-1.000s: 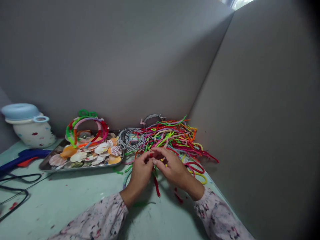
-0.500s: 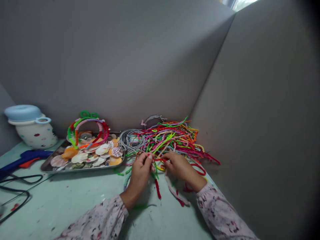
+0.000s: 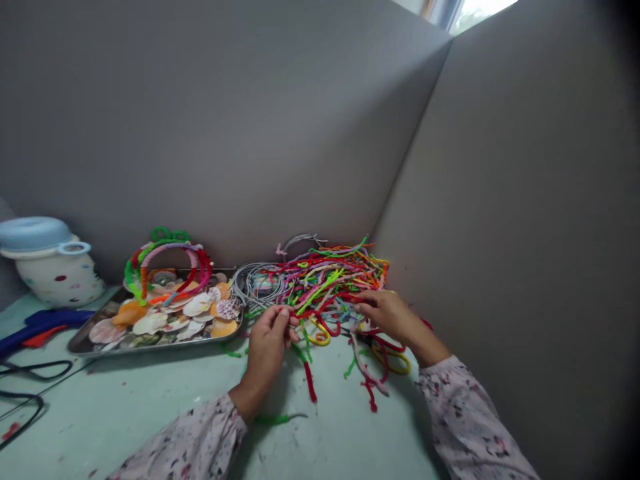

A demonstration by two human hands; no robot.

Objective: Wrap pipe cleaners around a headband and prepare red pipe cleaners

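L hand (image 3: pixel 267 340) & R hand (image 3: pixel 393 319) are apart, both over the far part of the pale green table (image 3: pixel 165 407). L hand: thumb & index pressed together, apparently on a red stem (image 3: pixel 317 311) that shows by the fingertips, tho exact grip is partly hidden. Below it hangs a green strand (image 3: pixel 305 343); a red-ended piece (image 3: pixel 311 383) lies just under that, pointing twd the person. R hand: palm down, fingers bent at the right front edge of the pile of fuzzy stems (image 3: pixel 330 270); can't tell if it has hold of one. Pile is multicolored, tangled, up nr the corner of the gray panels (image 3: pixel 200 120). Under R hand: a pale pink stem (image 3: pixel 361 360), red bits & a yellow loop (image 3: pixel 406 365). Coils of gray wire (image 3: pixel 240 283) sit btwn pile & metal tray (image 3: pixel 155 348). Tray's full of shells (image 3: pixel 150 324), w/ fuzzy colored rings (image 3: pixel 173 248) standing on top, two green loops at their peak. Far left: spotted white jar w/ blue lid (image 3: pixel 60 283), then a dk blue tool w/ orange part (image 3: pixel 55 319), black cord (image 3: pixel 37 368) nr it. Green piece w/ gray tip (image 3: pixel 273 419) lies on table nr L sleeve (image 3: pixel 200 433). Both sleeves floral, gathered at wrist.
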